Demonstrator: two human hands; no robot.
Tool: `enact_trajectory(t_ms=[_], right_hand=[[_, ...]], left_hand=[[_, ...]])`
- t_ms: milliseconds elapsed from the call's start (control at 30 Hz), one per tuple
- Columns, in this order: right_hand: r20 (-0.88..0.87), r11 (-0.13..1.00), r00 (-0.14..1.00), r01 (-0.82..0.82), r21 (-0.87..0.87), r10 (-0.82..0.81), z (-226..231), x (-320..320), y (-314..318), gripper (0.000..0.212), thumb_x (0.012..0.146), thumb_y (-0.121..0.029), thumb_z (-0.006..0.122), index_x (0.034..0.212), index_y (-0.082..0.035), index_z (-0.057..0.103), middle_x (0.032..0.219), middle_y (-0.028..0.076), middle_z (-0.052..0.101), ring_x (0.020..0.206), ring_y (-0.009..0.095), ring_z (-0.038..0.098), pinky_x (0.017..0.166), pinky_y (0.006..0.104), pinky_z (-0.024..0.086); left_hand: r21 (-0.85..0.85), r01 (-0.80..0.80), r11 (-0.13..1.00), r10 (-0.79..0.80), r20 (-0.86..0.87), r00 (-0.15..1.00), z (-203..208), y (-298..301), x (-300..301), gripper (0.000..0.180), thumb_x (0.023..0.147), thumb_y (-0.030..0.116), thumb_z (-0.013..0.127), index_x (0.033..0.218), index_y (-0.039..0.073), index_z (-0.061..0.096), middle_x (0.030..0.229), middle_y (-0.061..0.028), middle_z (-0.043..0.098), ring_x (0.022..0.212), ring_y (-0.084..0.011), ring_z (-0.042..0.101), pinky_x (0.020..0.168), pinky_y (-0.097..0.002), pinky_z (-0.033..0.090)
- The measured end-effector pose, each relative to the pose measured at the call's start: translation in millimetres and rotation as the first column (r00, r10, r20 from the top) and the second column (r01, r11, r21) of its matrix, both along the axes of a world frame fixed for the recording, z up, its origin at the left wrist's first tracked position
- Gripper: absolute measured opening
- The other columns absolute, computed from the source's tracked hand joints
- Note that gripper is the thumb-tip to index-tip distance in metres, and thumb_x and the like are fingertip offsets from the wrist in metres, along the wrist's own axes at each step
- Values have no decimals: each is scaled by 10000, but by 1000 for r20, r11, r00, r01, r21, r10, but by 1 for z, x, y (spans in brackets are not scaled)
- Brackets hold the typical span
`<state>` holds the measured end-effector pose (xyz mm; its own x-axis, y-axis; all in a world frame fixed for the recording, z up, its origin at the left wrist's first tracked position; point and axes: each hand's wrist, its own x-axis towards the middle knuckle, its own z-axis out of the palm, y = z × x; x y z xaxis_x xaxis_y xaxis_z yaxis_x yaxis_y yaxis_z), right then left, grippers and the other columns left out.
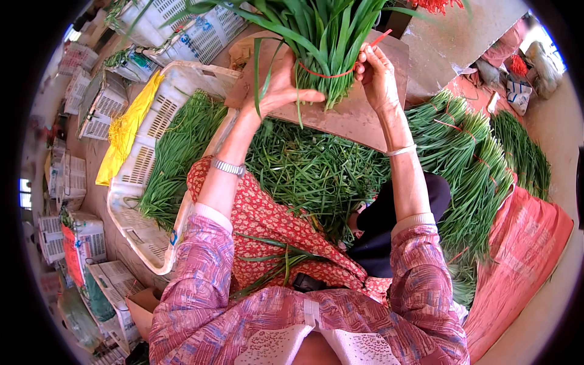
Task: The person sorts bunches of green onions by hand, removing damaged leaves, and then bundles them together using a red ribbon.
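Observation:
A thick bunch of garlic chives (325,52) stands with its cut ends on a brown board (371,125), its leaves reaching past the top of the view. Round its lower part runs a thin red tie (328,75), whose free end sticks up at the right. My left hand (281,88) cups the bunch from the left, thumb stretched across near the cut ends; its other fingers are partly hidden. At the right side of the bunch, my right hand (378,73) is closed, with fingertips pinched at the red tie.
Loose chives (316,170) lie heaped below the board. A white crate (131,207) holding chives stands at left, a yellow sheet (129,131) over its edge. Tied bunches (453,140) are piled at right beside a red woven sack (520,243). More crates (198,39) stand farther left.

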<state>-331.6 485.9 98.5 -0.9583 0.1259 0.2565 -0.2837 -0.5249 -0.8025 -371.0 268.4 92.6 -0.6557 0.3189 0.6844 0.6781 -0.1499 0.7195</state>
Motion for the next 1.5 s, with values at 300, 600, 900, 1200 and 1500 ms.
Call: enact_trajectory(t_ms=[300,600,900,1200,1500], right_hand=[[-146,997,989,35,73,-25,66,4,4,201,1014,-238,482,1017,-63,582,875,14,656,685,139,633,592,289,505],[-191,995,980,29,-92,-47,10,3,6,184,1015,-202,511,1050,-49,608,862,5,629,668,87,594,585,234,511],[-209,972,951,212,-98,-228,36,81,-30,233,1020,-178,500,1109,11,605,951,107,686,768,164,681,735,302,594],[111,872,921,309,380,-374,-15,59,2,244,1003,-197,521,1049,-4,663,838,29,692,661,88,628,617,234,536],[-26,747,945,274,605,-325,46,38,-10,213,958,-170,567,1039,-18,692,741,-3,659,592,46,572,527,210,485]], left_hand=[[154,429,890,-455,341,822,130,34,13,352,823,99,734,1124,-46,621,983,-116,703,803,-209,696,725,-350,594],[108,314,943,-331,377,865,124,48,-5,403,814,138,759,1156,-13,608,998,-73,689,832,-174,674,759,-306,574],[-95,740,665,-579,560,593,171,131,-42,419,841,237,759,1170,21,614,999,-77,677,851,-167,668,747,-308,560],[-830,-69,554,-87,-140,986,60,69,23,1229,621,462,869,1417,-192,201,1362,-344,454,1298,-357,481,1093,-500,377],[-828,-305,471,-19,-356,934,34,48,35,884,553,355,848,1285,29,475,1113,-225,627,1077,-388,593,900,-440,489]])
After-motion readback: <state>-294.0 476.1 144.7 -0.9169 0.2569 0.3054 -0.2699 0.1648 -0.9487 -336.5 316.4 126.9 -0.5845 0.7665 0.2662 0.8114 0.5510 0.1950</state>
